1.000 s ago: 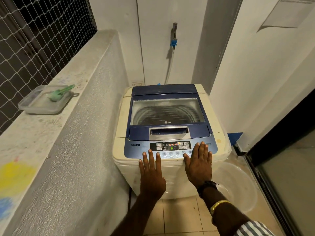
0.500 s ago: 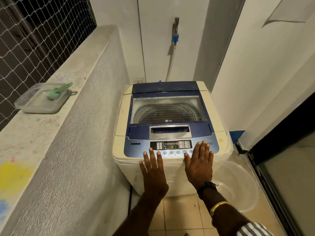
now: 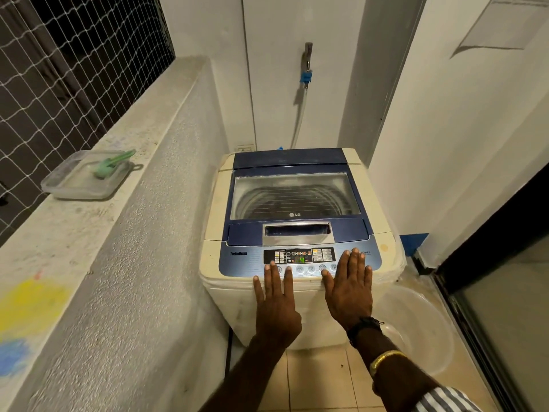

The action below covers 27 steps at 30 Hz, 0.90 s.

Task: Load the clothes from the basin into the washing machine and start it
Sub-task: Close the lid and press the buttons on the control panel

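A cream top-loading washing machine (image 3: 214, 221) with a blue lid (image 3: 291, 162) stands against the back wall, lid down. Through the lid's window I see the drum. Its control panel (image 3: 300, 256) is lit and shows a green digit. My left hand (image 3: 276, 304) lies flat with straight fingers on the machine's front edge, fingertips at the button row. My right hand (image 3: 349, 288) lies flat beside it, fingertips on the panel's right end. A clear plastic basin (image 3: 421, 331) sits on the floor to the machine's right, and I see nothing in it.
A rough concrete parapet (image 3: 98, 233) runs along the left, with netting above it. On it rests a clear plastic tray (image 3: 83, 181) holding a green scoop (image 3: 111, 165). A tap with a hose (image 3: 306, 72) hangs on the back wall. A dark sliding door (image 3: 499, 292) is at right.
The digit on the panel's display has changed. Both hands stay flat on the machine's front; the camera view has shifted slightly.
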Available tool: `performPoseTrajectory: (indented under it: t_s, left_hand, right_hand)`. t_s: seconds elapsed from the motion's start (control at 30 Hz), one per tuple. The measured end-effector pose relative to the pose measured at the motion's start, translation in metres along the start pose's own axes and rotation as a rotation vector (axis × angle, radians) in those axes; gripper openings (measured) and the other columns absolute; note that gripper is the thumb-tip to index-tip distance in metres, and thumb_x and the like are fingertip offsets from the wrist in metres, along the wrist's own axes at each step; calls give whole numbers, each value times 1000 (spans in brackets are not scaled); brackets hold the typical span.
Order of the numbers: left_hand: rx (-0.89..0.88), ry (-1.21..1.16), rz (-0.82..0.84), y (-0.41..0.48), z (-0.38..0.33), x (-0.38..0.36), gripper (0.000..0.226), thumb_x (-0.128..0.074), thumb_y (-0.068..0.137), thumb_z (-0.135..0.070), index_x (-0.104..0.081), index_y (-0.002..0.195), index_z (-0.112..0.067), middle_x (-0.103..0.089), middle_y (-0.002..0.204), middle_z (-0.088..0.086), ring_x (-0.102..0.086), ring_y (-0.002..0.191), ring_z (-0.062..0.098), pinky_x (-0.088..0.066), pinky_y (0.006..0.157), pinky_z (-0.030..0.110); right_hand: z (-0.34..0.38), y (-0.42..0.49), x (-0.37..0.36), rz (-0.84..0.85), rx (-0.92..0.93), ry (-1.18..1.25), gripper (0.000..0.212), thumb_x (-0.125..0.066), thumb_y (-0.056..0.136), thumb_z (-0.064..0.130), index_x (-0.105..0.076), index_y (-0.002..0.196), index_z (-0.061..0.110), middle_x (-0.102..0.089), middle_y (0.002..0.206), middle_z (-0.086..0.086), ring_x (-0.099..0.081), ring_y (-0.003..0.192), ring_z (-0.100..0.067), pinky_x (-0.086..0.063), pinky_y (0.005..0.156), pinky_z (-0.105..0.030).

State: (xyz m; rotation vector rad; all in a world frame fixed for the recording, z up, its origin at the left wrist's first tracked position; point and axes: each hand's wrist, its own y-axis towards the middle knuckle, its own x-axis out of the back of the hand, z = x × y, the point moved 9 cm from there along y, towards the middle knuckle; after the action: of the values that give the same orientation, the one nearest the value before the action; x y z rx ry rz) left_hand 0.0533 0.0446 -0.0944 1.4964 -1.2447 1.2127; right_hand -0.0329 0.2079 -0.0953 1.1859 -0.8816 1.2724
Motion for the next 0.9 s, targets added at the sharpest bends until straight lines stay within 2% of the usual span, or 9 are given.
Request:
performPoseTrajectory:
  t_s: [0.23, 0.33, 0.43, 0.57, 0.67, 0.77, 0.9]
  left_hand:
    - [2, -50, 7, 0, -10, -3, 106, -69, 52, -29, -37, 150, -7, -33, 156, 25, -32, 143, 44, -7, 115, 54]
    - [-16, -66, -34, -1, -8, 0, 104, -64, 54, -23, -33, 152, -7, -29, 158, 25, -28, 146, 44, -3, 118, 52]
    - [-4, -87, 0, -2, -6, -4, 105, -63, 55, -22, -29, 154, -8, -24, 159, 24, -23, 147, 43, -9, 122, 56]
    - [8, -84, 37, -1, -5, -9, 109, -68, 56, -22, -24, 155, -10, -20, 161, 23, -16, 149, 42, 4, 120, 51]
    - [6, -81, 28, 0, -5, -8, 108, -70, 56, -17, -26, 155, -10, -22, 161, 23, -18, 149, 43, 6, 121, 50]
    - [18, -82, 43, 1, -4, -8, 106, -67, 61, -14, -21, 157, -11, -14, 163, 22, -10, 150, 42, 1, 120, 53]
    - [6, -76, 76, -1, -4, -3, 103, -59, 68, -16, -10, 159, -13, 1, 164, 19, 2, 152, 39, 7, 118, 52]
  right_hand:
    - [-2, 0, -2, 21, 15, 3, 82, -17, 100, 64, -21, 160, 9, -17, 167, -16, -12, 155, -35, -10, 125, -50]
    - [-1, 0, -1, 18, 19, 7, 80, -20, 100, 62, -23, 159, 7, -21, 166, -18, -16, 154, -37, -15, 125, -52]
    - [-2, 0, -1, 14, 20, 10, 79, -22, 101, 61, -25, 158, 6, -23, 165, -18, -19, 154, -37, -18, 124, -53]
    - [-1, -1, 0, 13, 13, 8, 82, -16, 100, 63, -25, 158, 6, -22, 166, -18, -18, 154, -37, -18, 124, -53]
    - [-1, -1, 0, 8, 10, 9, 83, -14, 100, 64, -24, 158, 7, -21, 166, -17, -17, 154, -37, -17, 125, -53]
    - [0, -2, 0, 5, 8, 9, 81, -17, 100, 63, -23, 159, 7, -20, 166, -17, -16, 154, -37, -17, 125, -53]
    - [0, -1, -1, 21, 9, -3, 81, -20, 100, 63, -23, 159, 7, -20, 167, -17, -15, 155, -36, -16, 125, -52]
